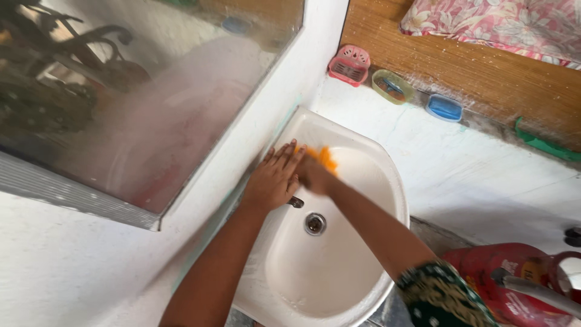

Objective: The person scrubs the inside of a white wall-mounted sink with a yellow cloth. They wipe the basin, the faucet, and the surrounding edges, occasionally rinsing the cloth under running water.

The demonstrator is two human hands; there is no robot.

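An orange cloth is gripped in the right hand inside the sink; beside it, the left hand is laid flat, fingers spread, on the rim.

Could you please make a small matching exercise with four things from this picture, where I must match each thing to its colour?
Things:
1. soap dish nearest the mirror
2. soap dish farthest from the mirror
3. cloth under the right hand
4. wash basin

Colours:
a. white
b. orange
c. pink
d. blue

Right pairs: 1-c, 2-d, 3-b, 4-a
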